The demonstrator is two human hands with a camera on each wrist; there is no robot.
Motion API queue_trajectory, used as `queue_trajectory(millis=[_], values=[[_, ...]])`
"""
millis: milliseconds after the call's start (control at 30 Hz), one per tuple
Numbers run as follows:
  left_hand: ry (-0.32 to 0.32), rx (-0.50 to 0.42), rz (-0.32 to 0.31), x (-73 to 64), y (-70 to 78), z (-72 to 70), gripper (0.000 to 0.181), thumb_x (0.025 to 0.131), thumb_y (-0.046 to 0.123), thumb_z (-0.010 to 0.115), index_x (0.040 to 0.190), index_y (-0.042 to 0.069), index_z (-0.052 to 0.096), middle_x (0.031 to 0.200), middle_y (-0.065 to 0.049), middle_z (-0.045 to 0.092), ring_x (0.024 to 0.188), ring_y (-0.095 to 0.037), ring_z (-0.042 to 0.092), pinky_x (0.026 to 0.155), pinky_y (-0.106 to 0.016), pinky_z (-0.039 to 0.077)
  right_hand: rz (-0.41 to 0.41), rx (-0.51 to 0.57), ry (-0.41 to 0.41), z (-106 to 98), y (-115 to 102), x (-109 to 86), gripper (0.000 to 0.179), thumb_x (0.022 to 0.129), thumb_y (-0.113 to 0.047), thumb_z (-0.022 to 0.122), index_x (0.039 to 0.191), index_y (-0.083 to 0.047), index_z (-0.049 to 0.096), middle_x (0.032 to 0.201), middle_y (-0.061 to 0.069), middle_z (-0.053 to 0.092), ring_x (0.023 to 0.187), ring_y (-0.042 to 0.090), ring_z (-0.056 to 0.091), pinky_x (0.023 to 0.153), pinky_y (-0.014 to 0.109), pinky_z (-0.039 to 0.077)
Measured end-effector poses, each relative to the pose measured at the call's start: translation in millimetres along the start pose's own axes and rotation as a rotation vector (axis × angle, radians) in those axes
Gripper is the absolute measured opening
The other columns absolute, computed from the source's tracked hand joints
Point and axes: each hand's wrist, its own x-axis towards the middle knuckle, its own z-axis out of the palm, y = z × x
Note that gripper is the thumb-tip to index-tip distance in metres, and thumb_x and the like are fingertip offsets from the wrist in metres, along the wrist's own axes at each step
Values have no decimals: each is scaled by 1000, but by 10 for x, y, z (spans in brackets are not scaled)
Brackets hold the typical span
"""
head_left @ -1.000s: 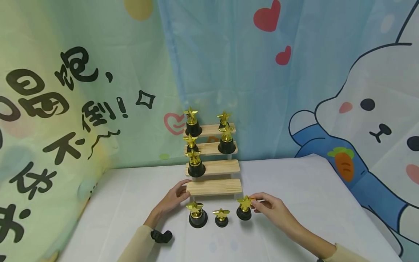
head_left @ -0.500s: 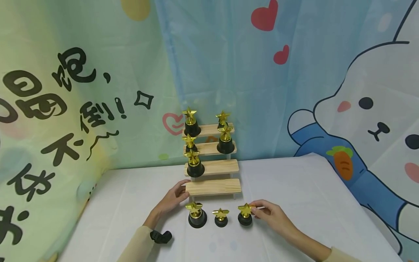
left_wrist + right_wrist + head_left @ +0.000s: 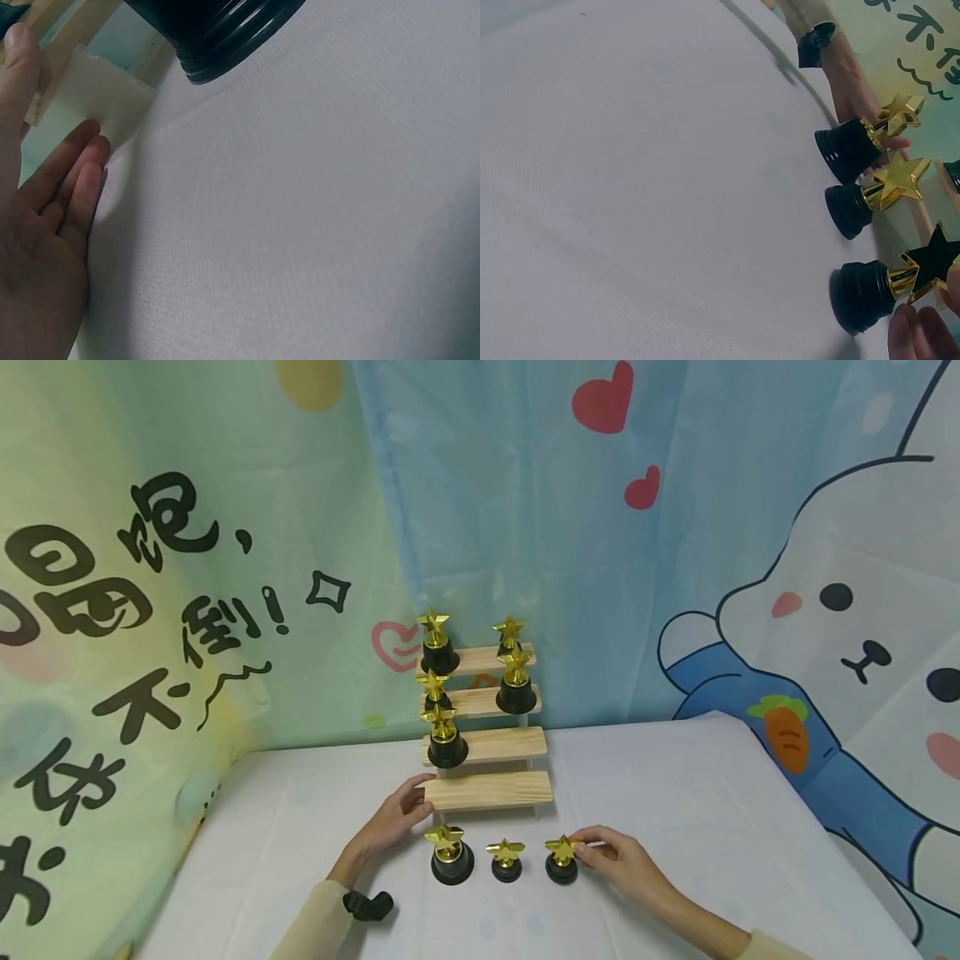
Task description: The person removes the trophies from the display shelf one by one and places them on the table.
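Observation:
My left hand (image 3: pixel 393 818) holds the left end of the lowest board of a wooden four-step display stand (image 3: pixel 489 791). In the left wrist view its thumb lies along the wood, other fingers (image 3: pixel 79 172) stretched out below. The right hand (image 3: pixel 622 857) pinches the gold star of a small trophy (image 3: pixel 561 870) by one point. That trophy stands upright on its black base at the right of a row. To its left are a smaller star trophy (image 3: pixel 506 866) and a larger trophy (image 3: pixel 452 864), both on the table in front of the stand.
Several more star trophies, such as the one on the second board from the bottom (image 3: pixel 447 750), stand on the upper boards. A white cloth covers the table (image 3: pixel 637 777). Behind it hangs a printed curtain (image 3: pixel 525 527). A black band (image 3: pixel 367 907) sits on the left wrist.
My right hand has lowered its trophy and brought it nearer the front, into line with the other two. The left hand has stayed at the stand.

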Motion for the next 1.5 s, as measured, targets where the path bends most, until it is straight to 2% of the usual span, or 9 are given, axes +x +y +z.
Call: queue_trajectory(millis=[233,500,700,900,1133,1400,1500], values=[[-14,-1,16,1,0,5,55,100,20,55,149,10,32,139,-27,51,126,-36,54,103,-41,45,-32,-31,11,16,55,-29,32,94,-23,63,116,1,63,114,19,67,88,14,68,75,23,55],[-2,6,0,8,-8,-7,57,98,23,58,148,11,34,138,-24,54,124,-33,56,101,-38,47,-60,-46,2,13,79,-32,31,95,-22,62,116,1,63,113,20,66,87,13,69,74,22,54],[-1,2,-5,23,-30,-6,57,98,25,59,148,13,35,138,-23,54,124,-33,56,102,-41,46,-45,-58,11,9,72,-27,32,95,-25,61,116,-1,64,113,18,66,89,17,68,74,21,54],[-8,-1,17,12,-19,2,56,99,23,57,148,10,34,138,-25,53,123,-32,57,100,-35,47,-14,-78,19,25,48,-33,32,95,-27,62,115,-1,64,112,17,67,92,22,68,73,20,53],[-6,-13,15,10,-18,-6,54,99,21,57,147,11,35,138,-25,53,124,-32,56,100,-32,47,11,-104,25,34,11,-41,31,95,-26,61,116,-3,65,111,13,68,90,17,65,70,21,51],[-16,-14,17,9,-16,-11,55,99,21,57,148,10,34,138,-27,52,125,-36,55,100,-37,47,74,-113,141,-6,-87,17,36,99,-32,55,118,-2,63,109,11,69,95,19,66,77,25,54],[-9,-10,4,7,-16,-11,57,99,23,57,149,9,33,139,-26,52,125,-35,55,101,-38,47,51,-152,164,-67,-139,80,36,100,-35,54,119,-5,62,112,13,68,98,22,66,77,25,53]])
